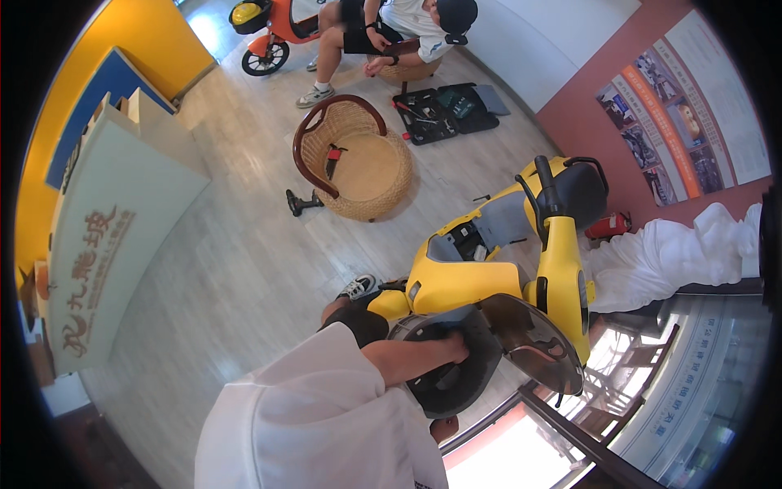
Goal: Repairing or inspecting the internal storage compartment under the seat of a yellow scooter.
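Observation:
My left arm, in a white sleeve, reaches across into a dark open storage box (481, 379) at the end of a yellow scooter (464, 285). My left hand (459, 347) is down inside this box against its inner side; its fingers are hidden, so what they touch does not show. A glossy brown-tinted cover (542, 346) stands tilted out beside the box. Just below the box's near rim, part of my right hand (444, 429) shows small and dark. Its fingers cannot be made out. The scooter's floor has an open compartment (468, 244) with dark parts inside.
A wicker chair (371, 183) holds a red-and-black tool (334, 159); a black power drill (303, 204) lies beside it. Beyond are an open tool case (448, 114), a seated person (411, 33) and an orange scooter (281, 33). A white counter (138, 220) stands left, a fire extinguisher (609, 226) right.

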The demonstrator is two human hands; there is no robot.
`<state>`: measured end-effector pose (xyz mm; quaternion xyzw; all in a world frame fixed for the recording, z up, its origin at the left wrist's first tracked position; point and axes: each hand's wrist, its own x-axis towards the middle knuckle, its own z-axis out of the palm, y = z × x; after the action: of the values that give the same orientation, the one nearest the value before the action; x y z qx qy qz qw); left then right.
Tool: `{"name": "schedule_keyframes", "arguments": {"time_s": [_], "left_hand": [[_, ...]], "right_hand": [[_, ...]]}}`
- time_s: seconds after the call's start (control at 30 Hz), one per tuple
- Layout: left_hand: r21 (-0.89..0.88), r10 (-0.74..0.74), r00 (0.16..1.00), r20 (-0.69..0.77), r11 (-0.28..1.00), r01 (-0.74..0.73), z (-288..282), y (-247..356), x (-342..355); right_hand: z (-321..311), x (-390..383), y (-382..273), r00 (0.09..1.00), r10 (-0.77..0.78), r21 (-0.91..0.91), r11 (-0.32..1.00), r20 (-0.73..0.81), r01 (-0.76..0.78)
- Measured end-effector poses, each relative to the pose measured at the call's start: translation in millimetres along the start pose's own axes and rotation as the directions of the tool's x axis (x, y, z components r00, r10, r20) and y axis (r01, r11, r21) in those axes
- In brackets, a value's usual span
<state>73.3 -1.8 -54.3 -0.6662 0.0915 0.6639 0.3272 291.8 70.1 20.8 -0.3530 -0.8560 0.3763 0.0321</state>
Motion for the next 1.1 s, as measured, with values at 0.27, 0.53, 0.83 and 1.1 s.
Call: {"name": "schedule_keyframes", "arguments": {"time_s": [0.27, 0.53, 0.83, 1.1], "left_hand": [[0.003, -0.114, 0.992, -0.057, 0.993, 0.115, 7.9, 8.4, -15.9], [-0.029, -0.078, 0.997, 0.008, 0.997, 0.078, 1.0, 3.9, 5.5], [0.055, -0.014, 1.000, -0.018, 0.998, 0.015, 3.6, 0.4, -22.9], [-0.039, -0.058, 0.993, 0.099, 0.997, 0.062, -4.1, -0.2, -8.6]], "right_hand": [[4.2, 0.2, -13.1, 0.998, 0.012, 0.136, 0.991, -0.059, -0.004], [0.4, 0.5, -0.1, 0.998, 0.011, 0.096, 0.995, -0.065, -0.005], [0.8, -0.7, 12.3, 0.995, 0.005, 0.012, 1.000, -0.098, -0.004], [0.9, 0.6, -1.2, 0.997, -0.006, 0.037, 0.999, -0.072, 0.009]]}}
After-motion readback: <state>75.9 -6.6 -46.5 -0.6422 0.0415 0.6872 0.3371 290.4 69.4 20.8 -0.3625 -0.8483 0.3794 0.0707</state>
